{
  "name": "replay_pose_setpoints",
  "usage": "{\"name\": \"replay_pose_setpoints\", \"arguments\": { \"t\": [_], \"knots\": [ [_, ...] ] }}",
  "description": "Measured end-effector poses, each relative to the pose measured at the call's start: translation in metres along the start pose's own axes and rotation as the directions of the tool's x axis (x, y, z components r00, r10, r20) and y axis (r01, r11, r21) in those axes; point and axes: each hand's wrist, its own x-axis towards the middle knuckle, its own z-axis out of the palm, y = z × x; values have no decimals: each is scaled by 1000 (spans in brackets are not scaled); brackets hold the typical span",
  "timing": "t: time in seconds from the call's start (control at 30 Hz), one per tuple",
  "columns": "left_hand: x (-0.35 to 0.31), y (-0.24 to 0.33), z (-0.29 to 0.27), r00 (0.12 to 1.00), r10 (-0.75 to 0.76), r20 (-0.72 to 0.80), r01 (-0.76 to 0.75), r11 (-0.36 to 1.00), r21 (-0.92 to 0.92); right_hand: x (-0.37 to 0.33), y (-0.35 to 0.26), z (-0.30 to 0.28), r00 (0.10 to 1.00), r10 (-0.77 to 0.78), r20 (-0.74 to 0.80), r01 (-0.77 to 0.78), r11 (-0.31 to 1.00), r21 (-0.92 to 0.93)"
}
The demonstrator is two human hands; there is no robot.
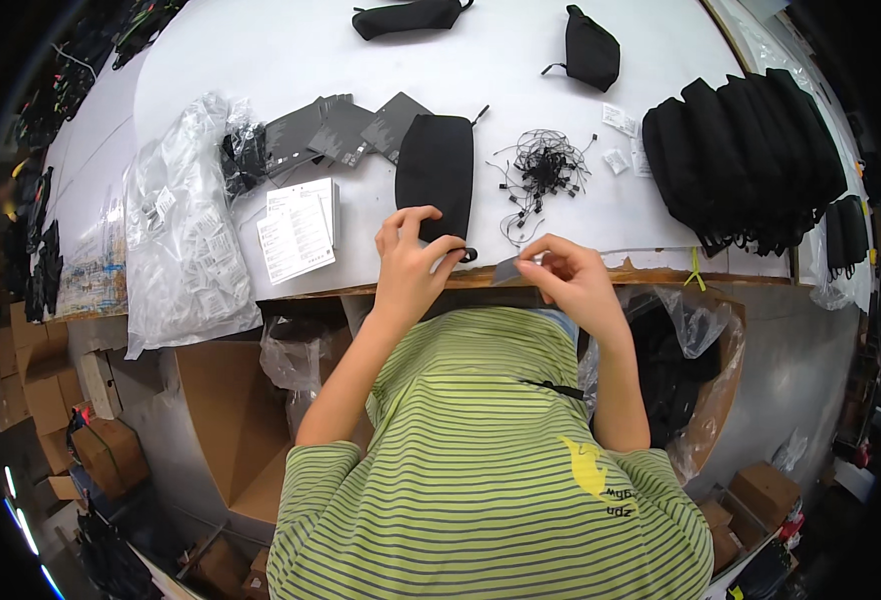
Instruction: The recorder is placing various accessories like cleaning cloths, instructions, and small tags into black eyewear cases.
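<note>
A flat black zippered pouch (pixel 437 165) lies lengthwise before me on the white table. My left hand (pixel 413 258) is closed at its near end, thumb and forefinger pinched by a small black loop (pixel 470 255) at the corner. Just to the right, my right hand (pixel 573 278) pinches a small dark grey tag (pixel 507 270) at the table's front edge. A tangle of thin black strings with little black ends (pixel 549 165) lies beyond that hand. Left of the pouch are a stack of white printed cards (pixel 299 232) and several fanned dark grey cards (pixel 341 132).
A clear plastic bag of small white packets (pixel 191 225) covers the table's left side. Black pouches stand in a row (pixel 746 160) at right; two more pouches (pixel 593 50) (pixel 411 18) lie farther back. Below the edge are cardboard boxes (pixel 223 425), one plastic-lined with black items.
</note>
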Motion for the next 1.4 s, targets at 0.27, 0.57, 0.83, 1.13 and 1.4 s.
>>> {"name": "replay_pose_setpoints", "arguments": {
  "t": [0.27, 0.57, 0.83, 1.13, 1.4],
  "knots": [
    [-22, 29, -28, 858, -510, -58, 464, 819, -338, 19, -6, 46, 982, -189, -1, 173, 898, -405],
    [-26, 31, -39, 867, -497, 32, 424, 703, -571, 21, 8, 58, 886, -459, 67, 440, 787, -432],
    [-17, 36, -50, 772, -634, 46, 346, 358, -867, 16, 9, 31, 984, -158, 76, 113, 902, 416],
    [-14, 52, -54, 807, -545, 229, 426, 268, -864, 15, 1, 21, 951, -83, 299, -140, 745, 652],
    [-17, 59, -58, 837, -473, 276, 475, 374, -797, 12, -8, 24, 885, -136, 446, -272, 626, 731]
  ]
}}
